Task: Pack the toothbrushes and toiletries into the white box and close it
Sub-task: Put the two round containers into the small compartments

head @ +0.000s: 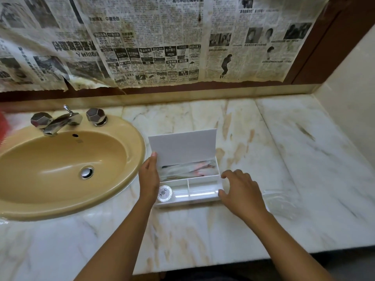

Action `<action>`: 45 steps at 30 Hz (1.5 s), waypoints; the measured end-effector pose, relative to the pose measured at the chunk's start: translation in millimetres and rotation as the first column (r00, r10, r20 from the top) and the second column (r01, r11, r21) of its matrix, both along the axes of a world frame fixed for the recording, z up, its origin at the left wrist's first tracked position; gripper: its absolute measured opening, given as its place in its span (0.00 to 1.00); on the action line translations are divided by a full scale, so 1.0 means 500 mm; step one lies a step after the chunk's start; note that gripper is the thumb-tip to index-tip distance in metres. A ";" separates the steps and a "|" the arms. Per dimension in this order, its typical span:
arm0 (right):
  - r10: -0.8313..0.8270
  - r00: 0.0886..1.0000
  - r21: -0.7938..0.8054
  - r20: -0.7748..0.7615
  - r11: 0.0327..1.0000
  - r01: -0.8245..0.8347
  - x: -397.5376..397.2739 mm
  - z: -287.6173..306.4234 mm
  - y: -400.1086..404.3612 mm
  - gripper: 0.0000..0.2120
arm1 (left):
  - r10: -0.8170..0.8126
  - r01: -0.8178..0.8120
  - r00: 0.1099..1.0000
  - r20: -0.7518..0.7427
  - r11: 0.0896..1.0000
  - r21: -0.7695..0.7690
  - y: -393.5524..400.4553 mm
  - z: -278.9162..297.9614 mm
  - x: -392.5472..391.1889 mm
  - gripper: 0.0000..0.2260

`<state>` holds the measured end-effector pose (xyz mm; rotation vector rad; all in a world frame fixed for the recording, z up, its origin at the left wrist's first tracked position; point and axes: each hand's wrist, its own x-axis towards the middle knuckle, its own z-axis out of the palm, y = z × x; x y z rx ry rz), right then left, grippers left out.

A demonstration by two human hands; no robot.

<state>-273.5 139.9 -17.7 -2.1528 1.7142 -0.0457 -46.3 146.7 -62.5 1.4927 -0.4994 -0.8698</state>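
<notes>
Now I stand at the big stone counter [263,138], with the yellow sink [67,165] on my left side. My white box [188,195] sits on the counter just beside the sink, and its lid [182,147] stands up open. I think the packing is almost done. Wrapped toothbrushes [190,169] lie in the long back part. A small round packet [164,193] sits in the front left part. The front right part looks bare. The lid is not closed yet. My left hand [149,175] rests against the left side of the box, fingers straight. My right hand [239,191] touches the right end, fingers spread and bent, holding nothing.
</notes>
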 end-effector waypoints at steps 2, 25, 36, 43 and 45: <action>-0.037 0.998 0.060 -0.053 0.997 0.040 -0.032 -0.005 -0.005 0.20 | 0.007 -0.007 1.000 0.003 1.000 -0.005 0.000 0.000 -0.002 0.12; 0.081 0.977 0.201 -0.195 0.979 -0.041 -0.081 -0.076 -0.010 0.15 | 0.031 -0.030 0.999 0.022 0.999 -0.019 -0.001 0.007 -0.012 0.12; 0.108 0.977 0.173 -0.182 0.982 -0.076 -0.075 -0.037 -0.039 0.24 | 0.012 -0.012 0.999 0.035 1.000 -0.011 -0.001 -0.004 -0.004 0.13; 0.050 0.980 0.097 -0.194 0.995 -0.032 -0.075 -0.010 -0.042 0.19 | -0.007 0.006 0.999 0.034 1.000 0.013 -0.001 -0.011 0.003 0.13; 0.029 0.986 0.077 -0.162 0.997 -0.017 -0.065 0.015 -0.043 0.18 | -0.010 0.010 1.000 0.028 1.000 0.010 0.000 -0.009 0.003 0.13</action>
